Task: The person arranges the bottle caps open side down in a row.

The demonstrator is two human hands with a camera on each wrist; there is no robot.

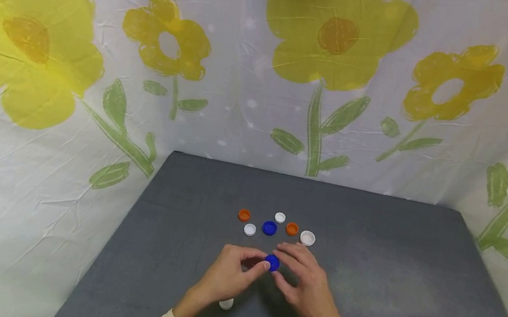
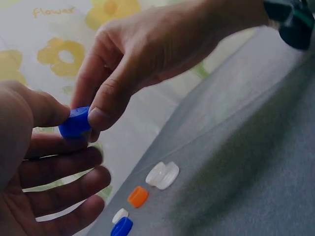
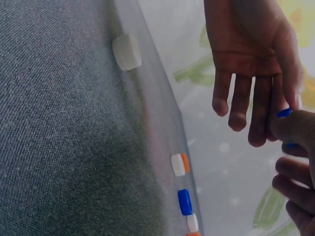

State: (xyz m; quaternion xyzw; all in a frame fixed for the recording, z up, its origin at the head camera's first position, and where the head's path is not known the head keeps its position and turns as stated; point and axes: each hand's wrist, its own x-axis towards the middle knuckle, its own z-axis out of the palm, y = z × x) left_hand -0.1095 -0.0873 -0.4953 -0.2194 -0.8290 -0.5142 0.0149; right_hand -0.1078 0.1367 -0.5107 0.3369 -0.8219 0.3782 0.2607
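Between both hands, raised over the dark grey table [image 1: 387, 290], is a blue bottle cap [image 1: 272, 263]. My left hand [image 1: 229, 274] pinches its left side with thumb and index finger; the other fingers extend loosely in the left wrist view. From the opposite side my right hand [image 1: 310, 289] holds the cap's edge between thumb and fingertips. In the right wrist view the right thumb [image 3: 295, 129] covers much of the cap [image 3: 284, 113]. Close to my left wrist lies a white cap [image 1: 226, 304], partly hidden by the hand in the head view.
Beyond the hands lie another blue cap [image 1: 269, 228], orange caps [image 1: 244, 214] [image 1: 292, 228], and white caps [image 1: 250, 229] [image 1: 280, 217]. A larger white cap [image 1: 308, 238] is at that group's right end. A curtain with yellow flowers [image 1: 220, 120] hangs behind the table's back edge.
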